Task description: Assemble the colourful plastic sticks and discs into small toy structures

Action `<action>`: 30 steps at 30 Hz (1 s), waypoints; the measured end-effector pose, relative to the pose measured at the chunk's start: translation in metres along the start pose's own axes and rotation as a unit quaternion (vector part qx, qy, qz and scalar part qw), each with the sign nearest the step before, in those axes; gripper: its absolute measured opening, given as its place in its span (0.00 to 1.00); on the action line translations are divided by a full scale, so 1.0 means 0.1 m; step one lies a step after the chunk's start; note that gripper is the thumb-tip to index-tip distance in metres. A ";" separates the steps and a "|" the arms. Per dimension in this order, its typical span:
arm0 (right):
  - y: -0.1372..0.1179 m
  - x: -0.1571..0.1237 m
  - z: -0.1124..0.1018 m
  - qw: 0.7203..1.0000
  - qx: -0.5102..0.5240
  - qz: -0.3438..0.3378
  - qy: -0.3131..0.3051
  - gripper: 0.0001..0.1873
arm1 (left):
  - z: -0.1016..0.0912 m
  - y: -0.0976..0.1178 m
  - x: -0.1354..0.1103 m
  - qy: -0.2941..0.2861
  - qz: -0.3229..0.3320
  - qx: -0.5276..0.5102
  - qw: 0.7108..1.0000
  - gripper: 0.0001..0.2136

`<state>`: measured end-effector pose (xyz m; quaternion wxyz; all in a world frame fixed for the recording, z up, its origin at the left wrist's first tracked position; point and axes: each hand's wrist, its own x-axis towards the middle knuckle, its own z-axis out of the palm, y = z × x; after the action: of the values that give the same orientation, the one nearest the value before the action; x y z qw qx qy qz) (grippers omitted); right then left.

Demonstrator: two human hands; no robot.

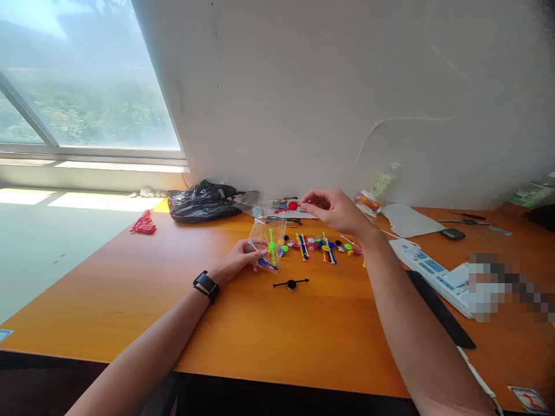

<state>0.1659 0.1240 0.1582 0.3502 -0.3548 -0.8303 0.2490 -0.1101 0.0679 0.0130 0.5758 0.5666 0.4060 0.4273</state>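
– Bright in here, with that window at the far left throwing sun across the pale surface beside the orange bench.
– And the right hand, what has it got?
– A red arrow spinner. The grip is pinched together on one end, holding it up above the far part of the bench.
– The left one?
– The left hand has its grip closed on a clear plastic bag, near the middle. A green arrow spinner shows at the bag, just beside the fingertips; whether it's inside, I can't tell.
– Something dark lies nearer us.
– A black arrow spinner, by itself. Farther off, to the right of the bag, there's a row of colourful small parts.
– And around them?
– A black plastic bag at the far left, a white power strip on the right.
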 end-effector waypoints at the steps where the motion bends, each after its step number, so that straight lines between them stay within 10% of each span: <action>1: -0.01 0.01 0.05 1.000 -0.010 -0.009 0.009 0.16 | 0.01 0.01 -0.01 -0.008 -0.001 0.005 1.000 0.29; 12: -0.12 0.03 0.27 0.992 -0.102 -0.064 -0.049 0.09 | 0.10 0.16 -0.10 -0.080 -0.015 0.008 0.997 0.25; 19: -0.11 0.02 0.12 0.986 -0.155 -0.023 0.049 0.11 | 0.09 0.13 -0.07 -0.103 0.010 -0.003 0.995 0.34; 30: -0.13 0.01 0.22 0.981 -0.079 -0.032 -0.174 0.10 | 0.10 0.14 -0.11 -0.062 -0.017 0.016 0.998 0.29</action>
<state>0.1432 0.1125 0.1530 0.1788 -0.3058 -0.9067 0.2289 -0.1044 0.0548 0.0267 0.5980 0.5943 0.3855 0.3750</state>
